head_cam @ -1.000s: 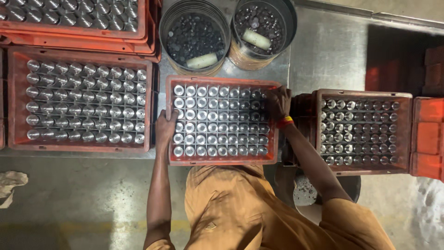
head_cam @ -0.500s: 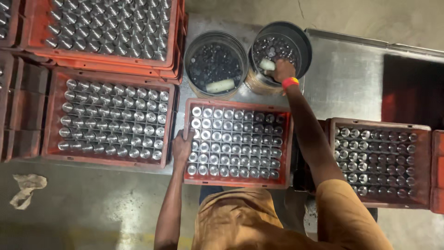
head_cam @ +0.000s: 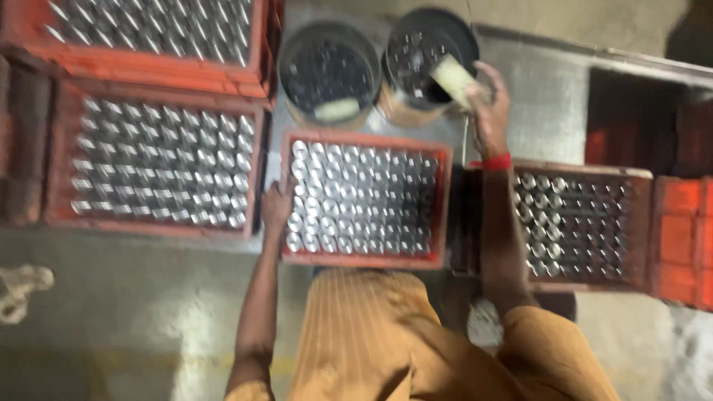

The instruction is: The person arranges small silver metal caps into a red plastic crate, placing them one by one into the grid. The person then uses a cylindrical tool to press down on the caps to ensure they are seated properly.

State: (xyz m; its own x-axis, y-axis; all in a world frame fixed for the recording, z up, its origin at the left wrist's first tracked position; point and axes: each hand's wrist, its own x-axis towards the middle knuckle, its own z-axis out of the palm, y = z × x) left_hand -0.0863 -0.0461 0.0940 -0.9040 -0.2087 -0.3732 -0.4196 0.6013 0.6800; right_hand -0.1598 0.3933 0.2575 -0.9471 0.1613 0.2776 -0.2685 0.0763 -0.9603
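Across the grey metal worktop (head_cam: 549, 96) sit several red plastic crates packed with shiny metal caps or tubes standing in rows. Largest is the crate on the left (head_cam: 160, 160), with another one behind it (head_cam: 160, 33) at the top edge; both look full. A middle crate (head_cam: 365, 199) sits straight in front of the person, and a right-hand crate (head_cam: 583, 223) lies lower, beside plain red crate walls with no label that can be read in this blur.

Behind the middle crate stand two round dark tubs. The left tub (head_cam: 330, 70) holds small dark pieces and a pale scoop-like piece lying inside. The right tub (head_cam: 431, 63) holds similar pieces.

The right hand (head_cam: 486, 100), with a red band at the wrist, is over the rim of the right tub, its grip closed around a pale flat scoop (head_cam: 453, 78) that tilts down into the tub. The left hand (head_cam: 276, 208) rests on the left wall of the middle crate; its fingers are too blurred to tell whether they clasp the edge or only press on it.

Judging by this, scooping goes best with the scoop kept level once loaded and carried low over the crate, while the left hand keeps the crate from sliding.
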